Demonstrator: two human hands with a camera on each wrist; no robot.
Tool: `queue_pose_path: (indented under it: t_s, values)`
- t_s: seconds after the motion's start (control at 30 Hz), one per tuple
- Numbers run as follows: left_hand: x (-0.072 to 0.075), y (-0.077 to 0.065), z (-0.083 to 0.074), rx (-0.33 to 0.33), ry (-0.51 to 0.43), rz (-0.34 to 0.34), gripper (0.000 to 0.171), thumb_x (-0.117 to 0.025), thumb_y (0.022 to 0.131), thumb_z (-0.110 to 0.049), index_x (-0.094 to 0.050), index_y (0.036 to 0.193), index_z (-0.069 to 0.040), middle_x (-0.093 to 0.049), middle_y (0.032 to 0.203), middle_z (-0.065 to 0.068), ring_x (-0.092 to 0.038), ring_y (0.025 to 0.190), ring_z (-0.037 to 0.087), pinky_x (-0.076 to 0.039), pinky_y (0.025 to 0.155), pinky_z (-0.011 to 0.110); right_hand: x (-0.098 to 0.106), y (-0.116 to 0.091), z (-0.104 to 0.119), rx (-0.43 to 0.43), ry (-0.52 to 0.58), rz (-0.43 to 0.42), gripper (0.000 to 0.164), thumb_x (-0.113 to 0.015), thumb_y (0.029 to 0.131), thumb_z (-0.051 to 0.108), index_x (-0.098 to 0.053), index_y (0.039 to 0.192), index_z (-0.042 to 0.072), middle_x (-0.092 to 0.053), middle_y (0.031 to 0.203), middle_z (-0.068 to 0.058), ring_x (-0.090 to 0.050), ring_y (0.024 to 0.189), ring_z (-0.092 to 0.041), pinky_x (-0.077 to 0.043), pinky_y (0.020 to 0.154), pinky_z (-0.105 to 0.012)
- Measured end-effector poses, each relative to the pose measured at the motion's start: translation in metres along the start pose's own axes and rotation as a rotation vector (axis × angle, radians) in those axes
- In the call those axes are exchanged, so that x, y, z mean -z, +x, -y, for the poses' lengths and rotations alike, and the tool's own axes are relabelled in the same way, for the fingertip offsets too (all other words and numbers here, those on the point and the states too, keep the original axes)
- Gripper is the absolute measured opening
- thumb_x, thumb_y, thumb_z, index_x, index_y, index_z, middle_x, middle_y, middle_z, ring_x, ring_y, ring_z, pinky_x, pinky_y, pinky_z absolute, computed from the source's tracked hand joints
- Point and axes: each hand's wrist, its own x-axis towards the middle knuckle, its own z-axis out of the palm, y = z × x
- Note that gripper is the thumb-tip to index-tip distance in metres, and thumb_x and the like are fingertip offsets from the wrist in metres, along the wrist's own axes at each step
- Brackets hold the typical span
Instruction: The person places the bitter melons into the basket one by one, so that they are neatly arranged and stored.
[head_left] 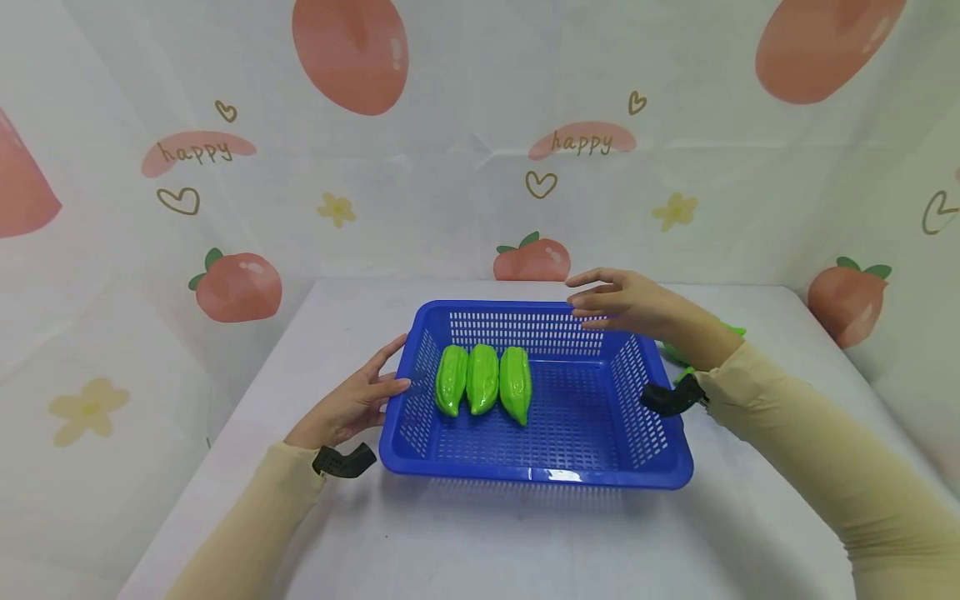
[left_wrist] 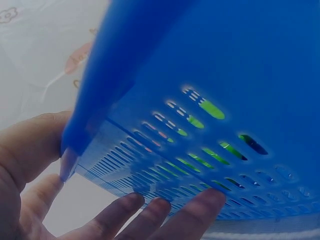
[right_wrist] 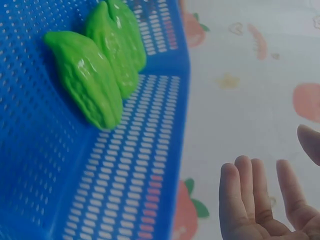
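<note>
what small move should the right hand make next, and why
Probably lower the right hand toward the green pieces on the table, right of the blue basket: that hand looks empty, the left hand is at the left rim, and bare floor shows beside the three green vegetables inside.

The person wore long, plain beige sleeves, with the left sleeve [head_left: 243, 521] and the right sleeve [head_left: 810, 467] reaching close to the wrists, the right one creased toward the elbow, and a small, angular black device at each wrist, left device [head_left: 345, 461] and right device [head_left: 671, 398].
</note>
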Motion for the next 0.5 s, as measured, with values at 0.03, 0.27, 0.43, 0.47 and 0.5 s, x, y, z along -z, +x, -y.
queue_pose_path:
  t_s: [0.03, 0.27, 0.43, 0.47, 0.5]
  values:
    - [0.000, 0.000, 0.000, 0.000, 0.000, 0.000, 0.079, -0.062, 0.096, -0.023, -0.012, 0.153, -0.045, -0.038, 0.148, 0.024, -0.066, 0.104, 0.027, -0.055, 0.087, 0.049, 0.003, -0.004, 0.001, 0.005, -0.002, -0.005, 0.040, -0.055, 0.098, 0.012, -0.042, 0.136, 0.005, -0.052, 0.126, -0.011, -0.062, 0.107, -0.015, -0.050, 0.099, -0.037]
    - [0.000, 0.000, 0.000, -0.002, 0.003, -0.003, 0.078, -0.062, 0.095, -0.023, -0.012, 0.152, -0.045, -0.037, 0.149, 0.023, -0.066, 0.104, 0.027, -0.055, 0.087, 0.049, 0.030, -0.027, 0.000, 0.052, -0.002, -0.054, 0.029, -0.055, 0.099, 0.015, -0.050, 0.127, 0.018, -0.057, 0.122, 0.000, -0.063, 0.110, -0.013, -0.053, 0.093, -0.028]
    - [0.001, 0.001, 0.001, -0.005, 0.003, -0.002, 0.078, -0.062, 0.096, -0.023, -0.013, 0.152, -0.045, -0.036, 0.150, 0.023, -0.065, 0.106, 0.028, -0.055, 0.087, 0.049, 0.049, -0.043, -0.004, 0.069, 0.064, -0.116, 0.026, -0.054, 0.099, 0.014, -0.052, 0.124, 0.022, -0.062, 0.116, 0.007, -0.065, 0.104, -0.008, -0.055, 0.088, -0.024]
    - [0.001, 0.001, 0.001, -0.006, 0.004, 0.000, 0.078, -0.061, 0.096, -0.023, -0.012, 0.152, -0.045, -0.036, 0.150, 0.023, -0.065, 0.106, 0.028, -0.055, 0.087, 0.049, 0.053, -0.046, -0.005, 0.072, 0.085, -0.124, 0.026, -0.054, 0.099, 0.014, -0.052, 0.124, 0.022, -0.063, 0.115, 0.007, -0.065, 0.103, -0.007, -0.055, 0.087, -0.023]
    - [0.001, 0.001, 0.001, -0.006, 0.004, -0.001, 0.078, -0.061, 0.096, -0.023, -0.012, 0.152, -0.045, -0.037, 0.150, 0.023, -0.065, 0.106, 0.028, -0.055, 0.087, 0.049, 0.056, -0.049, -0.007, 0.076, 0.109, -0.133, 0.026, -0.053, 0.099, 0.014, -0.052, 0.124, 0.022, -0.063, 0.114, 0.007, -0.065, 0.103, -0.008, -0.055, 0.086, -0.023]
